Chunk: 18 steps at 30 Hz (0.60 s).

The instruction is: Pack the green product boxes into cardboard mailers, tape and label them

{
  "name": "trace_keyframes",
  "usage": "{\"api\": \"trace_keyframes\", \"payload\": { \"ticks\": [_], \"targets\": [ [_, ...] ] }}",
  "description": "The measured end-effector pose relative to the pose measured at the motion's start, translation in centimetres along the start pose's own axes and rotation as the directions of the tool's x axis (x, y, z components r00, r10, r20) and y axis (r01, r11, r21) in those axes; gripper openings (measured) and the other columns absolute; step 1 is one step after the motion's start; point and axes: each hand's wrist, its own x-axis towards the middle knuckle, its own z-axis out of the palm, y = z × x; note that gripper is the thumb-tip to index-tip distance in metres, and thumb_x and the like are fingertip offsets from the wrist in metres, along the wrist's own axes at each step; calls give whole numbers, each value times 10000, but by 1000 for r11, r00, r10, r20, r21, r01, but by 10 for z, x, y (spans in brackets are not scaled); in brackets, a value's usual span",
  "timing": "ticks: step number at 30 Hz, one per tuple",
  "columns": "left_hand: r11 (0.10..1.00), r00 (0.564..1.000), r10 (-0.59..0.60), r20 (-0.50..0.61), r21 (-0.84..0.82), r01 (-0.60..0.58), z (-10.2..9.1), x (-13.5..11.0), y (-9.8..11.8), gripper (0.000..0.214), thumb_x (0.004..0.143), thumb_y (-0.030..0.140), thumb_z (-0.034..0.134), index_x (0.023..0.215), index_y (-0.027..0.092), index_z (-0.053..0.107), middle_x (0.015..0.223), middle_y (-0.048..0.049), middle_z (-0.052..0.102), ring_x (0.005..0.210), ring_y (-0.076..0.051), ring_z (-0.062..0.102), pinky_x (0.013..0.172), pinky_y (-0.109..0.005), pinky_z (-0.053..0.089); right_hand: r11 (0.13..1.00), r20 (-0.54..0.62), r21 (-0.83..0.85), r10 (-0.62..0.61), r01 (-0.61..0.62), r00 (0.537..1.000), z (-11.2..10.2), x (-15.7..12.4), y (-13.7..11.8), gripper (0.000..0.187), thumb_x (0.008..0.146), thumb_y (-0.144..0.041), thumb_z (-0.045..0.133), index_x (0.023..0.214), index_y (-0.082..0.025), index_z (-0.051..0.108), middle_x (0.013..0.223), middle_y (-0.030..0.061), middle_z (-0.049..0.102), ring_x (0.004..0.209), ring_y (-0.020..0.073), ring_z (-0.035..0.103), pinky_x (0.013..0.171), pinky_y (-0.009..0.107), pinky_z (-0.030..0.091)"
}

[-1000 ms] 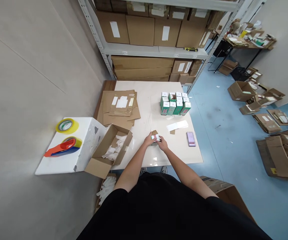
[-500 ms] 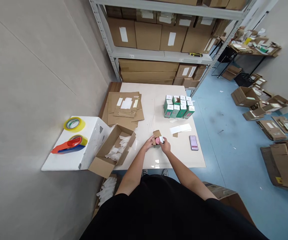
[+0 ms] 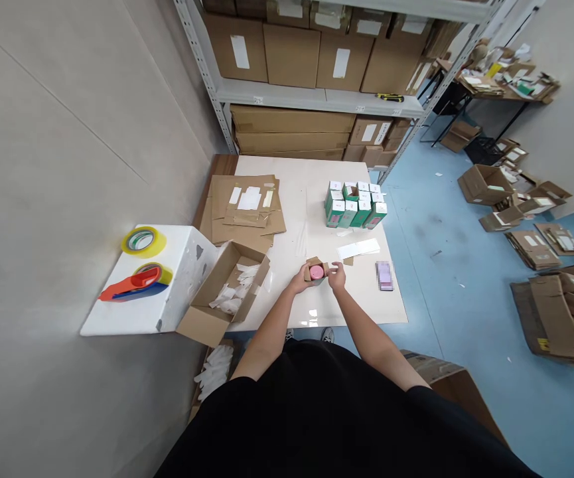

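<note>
My left hand is wrapped round the left side of a small cardboard box, which stands with its top flaps spread. Inside it sits a round pink lid, probably of a jar; the part below is hidden. At the box's right edge, my right hand has bent fingers, with the tips pinching near a flap. Behind and to the right stands a group of green-and-white boxes, one with its top unfolded. White paper strips and a stack of purple cards or packets lie to the right.
Left of the table an open carton holds white crumpled pieces. Beside it, a white block carries yellow tape rolls and a red-and-blue tape dispenser. Flattened cardboard lies back left; a shelf of boxes stands behind.
My right hand has drawn slightly right, off the white flap it covered, and the pink lid now shows fully between the flaps. The view has tipped a little downward.
</note>
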Motion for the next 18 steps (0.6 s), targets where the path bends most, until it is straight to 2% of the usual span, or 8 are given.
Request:
{"api": "trace_keyframes", "payload": {
  "ticks": [3, 6, 8, 11, 14, 18],
  "targets": [
    [997, 999, -40, -36, 57, 42, 1, -1, 4, 1143, 640, 353, 969, 1615, 250, 380, 1538, -157, 562, 1387, -376, 562, 1176, -527, 449, 989, 8, -125, -73, 73, 997, -4, 1, -16, 343, 861, -309, 613, 1177, -231, 722, 1353, 104, 671, 1290, 270, 606, 1107, 418, 495],
    [996, 998, -47, -43, 80, 50, 2, -2, 6, 1137, 644, 359, 969, 1612, 255, 382, 1500, -153, 598, 1350, -382, 593, 1163, -537, 461, 945, 169, -287, -114, 159, 979, -5, 0, -31, 359, 776, -271, 761, 1134, -247, 771, 1455, 96, 612, 1461, 323, 440, 1166, 435, 434],
    [995, 998, -50, -42, 82, 53, 3, -1, 5, 1122, 644, 355, 968, 1604, 257, 395, 1468, -146, 626, 1333, -381, 607, 1157, -537, 467, 907, 233, -389, -73, 162, 970, -3, 0, -39, 498, 729, -275, 833, 1219, -240, 753, 1527, 122, 555, 1485, 366, 393, 1138, 452, 451],
    [994, 997, -68, -40, 85, 71, 3, 0, 3, 1123, 638, 348, 972, 1601, 259, 400, 1440, -144, 648, 1314, -379, 621, 1145, -543, 477, 854, 257, -504, 7, 128, 966, 4, 1, -50, 652, 688, -276, 876, 1312, -210, 701, 1632, 170, 432, 1461, 409, 409, 1070, 468, 494],
    [995, 997, -72, -39, 63, 74, 3, 1, 2, 1130, 624, 340, 982, 1596, 259, 411, 1446, -149, 644, 1314, -374, 621, 1141, -547, 479, 818, 270, -559, 29, 132, 963, 9, 2, -58, 620, 674, -272, 877, 1260, -172, 701, 1688, 194, 345, 1456, 420, 418, 1050, 470, 508],
    [993, 996, -63, -58, 95, 68, 2, -3, 4, 1117, 613, 356, 987, 1585, 272, 442, 1417, -139, 668, 1314, -392, 625, 1147, -560, 471, 821, 299, -531, -51, 210, 953, -2, 0, -67, 534, 664, -290, 860, 1155, -156, 695, 1706, 203, 320, 1485, 411, 396, 1042, 450, 511]
  ]
}}
